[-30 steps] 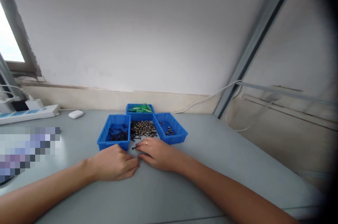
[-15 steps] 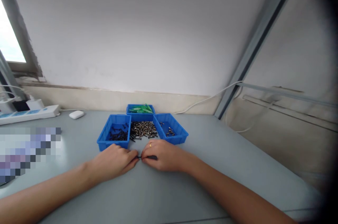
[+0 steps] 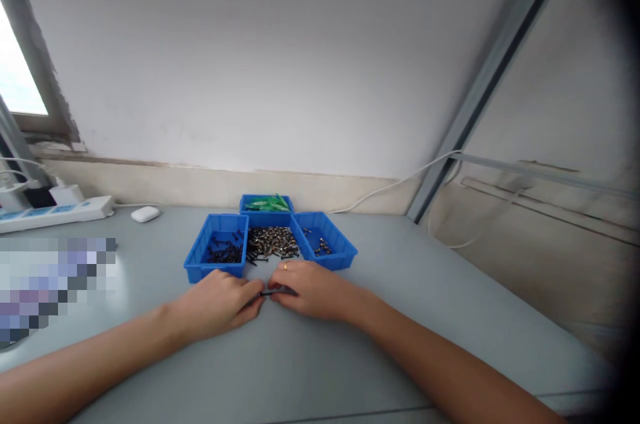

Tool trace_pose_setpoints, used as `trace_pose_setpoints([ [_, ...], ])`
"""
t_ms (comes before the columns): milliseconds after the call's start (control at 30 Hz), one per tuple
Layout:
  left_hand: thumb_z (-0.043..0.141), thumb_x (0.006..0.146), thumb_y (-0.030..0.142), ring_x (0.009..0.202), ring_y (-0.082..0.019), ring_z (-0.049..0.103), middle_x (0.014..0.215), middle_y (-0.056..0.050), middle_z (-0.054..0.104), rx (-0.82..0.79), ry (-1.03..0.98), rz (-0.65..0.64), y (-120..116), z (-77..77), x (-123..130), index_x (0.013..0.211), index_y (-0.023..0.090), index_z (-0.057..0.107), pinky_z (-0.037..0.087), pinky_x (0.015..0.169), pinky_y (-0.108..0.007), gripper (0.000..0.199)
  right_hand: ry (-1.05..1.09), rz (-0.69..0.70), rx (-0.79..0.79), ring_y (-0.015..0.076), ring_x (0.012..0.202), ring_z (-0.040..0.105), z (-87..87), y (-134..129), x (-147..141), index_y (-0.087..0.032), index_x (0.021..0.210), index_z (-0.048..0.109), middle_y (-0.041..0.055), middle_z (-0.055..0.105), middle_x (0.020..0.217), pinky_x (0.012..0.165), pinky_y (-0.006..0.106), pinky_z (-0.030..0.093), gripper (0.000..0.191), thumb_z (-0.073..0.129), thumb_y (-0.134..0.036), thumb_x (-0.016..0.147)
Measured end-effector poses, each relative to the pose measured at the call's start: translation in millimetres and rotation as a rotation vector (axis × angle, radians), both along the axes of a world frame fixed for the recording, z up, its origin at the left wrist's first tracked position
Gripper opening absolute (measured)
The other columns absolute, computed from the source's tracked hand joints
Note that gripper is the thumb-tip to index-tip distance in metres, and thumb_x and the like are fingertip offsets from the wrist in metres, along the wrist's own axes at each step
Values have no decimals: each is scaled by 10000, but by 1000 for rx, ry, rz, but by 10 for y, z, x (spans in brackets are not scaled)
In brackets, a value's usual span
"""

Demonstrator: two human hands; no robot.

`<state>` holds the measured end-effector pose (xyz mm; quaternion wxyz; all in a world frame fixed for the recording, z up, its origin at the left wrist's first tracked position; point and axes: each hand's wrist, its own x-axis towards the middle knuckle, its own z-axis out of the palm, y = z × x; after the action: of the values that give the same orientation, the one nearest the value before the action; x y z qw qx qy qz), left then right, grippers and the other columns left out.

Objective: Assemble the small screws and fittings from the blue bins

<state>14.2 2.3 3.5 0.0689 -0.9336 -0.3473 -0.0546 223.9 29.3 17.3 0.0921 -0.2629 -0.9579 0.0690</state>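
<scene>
My left hand [image 3: 220,304] is closed, thumb and fingers pinched together at the front of the left bin. Between my fingertips lies what looks like a thin black screw [image 3: 266,293], with its left end hidden in my left fingers. My right hand [image 3: 313,291], with a ring on one finger, is curled closed around the other end, facing the left. Both hands meet low over the grey table. Just beyond them is a loose pile of small brass and silver metal pieces [image 3: 275,241], with black screws [image 3: 259,259] along its near and left edges.
A blue bin [image 3: 215,272] with black screws stands left of the pile; another blue bin [image 3: 343,263] with some metal pieces stands right. A rear blue bin [image 3: 267,217] holds green pieces [image 3: 269,203]. Farther left are a white case [image 3: 145,214] and a power strip [image 3: 85,211].
The fingertips of my two hands are slightly farther apart, and more of the thin black screw shows between them. The bins and pile stay in place.
</scene>
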Motion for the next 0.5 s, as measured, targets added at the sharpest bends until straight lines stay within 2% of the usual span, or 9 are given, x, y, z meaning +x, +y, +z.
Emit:
trace_pose_setpoints([
  [233, 391, 938, 274, 565, -165, 619, 651, 14, 634, -29, -32, 31, 1, -42, 16, 852, 192, 532, 392, 486, -252, 184, -23, -29, -79, 110, 610, 490, 47, -36, 12, -164, 721, 560, -5, 568, 672, 563, 225, 353, 110, 520, -195, 818],
  [500, 372, 935, 274, 546, -170, 614, 633, 14, 627, -13, -29, 27, -14, -52, 5, 856, 196, 516, 372, 473, -259, 182, -26, -33, -102, 126, 644, 509, 35, -49, 15, -161, 767, 570, 22, 596, 713, 591, 237, 359, 139, 479, -221, 853],
])
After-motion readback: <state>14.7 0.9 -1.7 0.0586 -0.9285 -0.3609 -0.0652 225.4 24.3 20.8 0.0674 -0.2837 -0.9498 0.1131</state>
